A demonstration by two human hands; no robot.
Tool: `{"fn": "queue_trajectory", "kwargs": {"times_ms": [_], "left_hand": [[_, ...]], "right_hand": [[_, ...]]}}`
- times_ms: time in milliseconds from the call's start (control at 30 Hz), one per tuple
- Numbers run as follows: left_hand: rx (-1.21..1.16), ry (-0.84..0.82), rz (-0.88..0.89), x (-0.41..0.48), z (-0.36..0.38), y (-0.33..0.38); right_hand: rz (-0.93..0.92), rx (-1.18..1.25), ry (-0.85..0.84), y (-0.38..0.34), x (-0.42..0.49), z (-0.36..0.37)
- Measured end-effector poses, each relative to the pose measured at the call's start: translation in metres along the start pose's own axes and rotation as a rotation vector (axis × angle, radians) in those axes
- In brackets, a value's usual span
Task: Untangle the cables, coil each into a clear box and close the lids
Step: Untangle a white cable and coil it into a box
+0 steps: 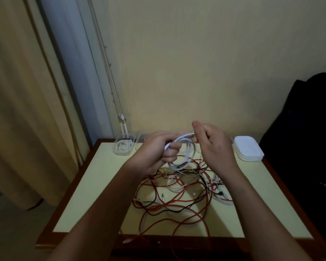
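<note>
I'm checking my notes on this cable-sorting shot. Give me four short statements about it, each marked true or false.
1. The left hand and right hand both hold a white cable. True.
2. The lids are stacked at the far left of the table. False: they sit at its far right.
3. A clear box already holds a white coil. True.
4. The tangle is all white. False: it has red and black cables too.

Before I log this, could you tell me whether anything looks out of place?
Yes: from the tangle, a red cable and a white plug hang over the table's near edge, where they could slip off.
</note>
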State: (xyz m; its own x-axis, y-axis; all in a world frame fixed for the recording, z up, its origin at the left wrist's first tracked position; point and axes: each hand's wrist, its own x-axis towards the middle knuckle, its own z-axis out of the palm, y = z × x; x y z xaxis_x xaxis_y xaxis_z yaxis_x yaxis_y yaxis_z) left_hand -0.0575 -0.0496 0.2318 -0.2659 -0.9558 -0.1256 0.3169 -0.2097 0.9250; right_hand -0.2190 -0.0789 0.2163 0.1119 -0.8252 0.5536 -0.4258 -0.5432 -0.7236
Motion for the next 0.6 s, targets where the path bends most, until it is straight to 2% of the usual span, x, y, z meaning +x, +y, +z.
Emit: {"fn": "queue_trajectory", "kwargs": {"times_ms": [100, 200, 333, 500, 600], "left_hand": [[-0.279, -0.039, 0.001, 0.003, 0.002, 0.0], [-0.403, -0.028, 0.025, 0.003, 0.001, -0.002], [-0.571, -0.05, 0.009, 0.002, -0.002, -0.006], [-0.566, -0.057, -0.022, 0.001, -0.005, -0.01], [-0.509, -0.074, -0.021, -0.001, -0.002, -0.012]], "right_hand": [[0.014, 0.034, -0.041, 0.001, -0.004, 0.009], [0.088, 0.046, -0.072, -0.001, -0.013, 0.014], [0.06, 0.016, -0.098, -0.004, -0.018, 0.018], [0.029, 0.04, -0.108, -0.006, -0.014, 0.012], [0.025, 0.068, -0.035, -0.004, -0.011, 0.011]]}}
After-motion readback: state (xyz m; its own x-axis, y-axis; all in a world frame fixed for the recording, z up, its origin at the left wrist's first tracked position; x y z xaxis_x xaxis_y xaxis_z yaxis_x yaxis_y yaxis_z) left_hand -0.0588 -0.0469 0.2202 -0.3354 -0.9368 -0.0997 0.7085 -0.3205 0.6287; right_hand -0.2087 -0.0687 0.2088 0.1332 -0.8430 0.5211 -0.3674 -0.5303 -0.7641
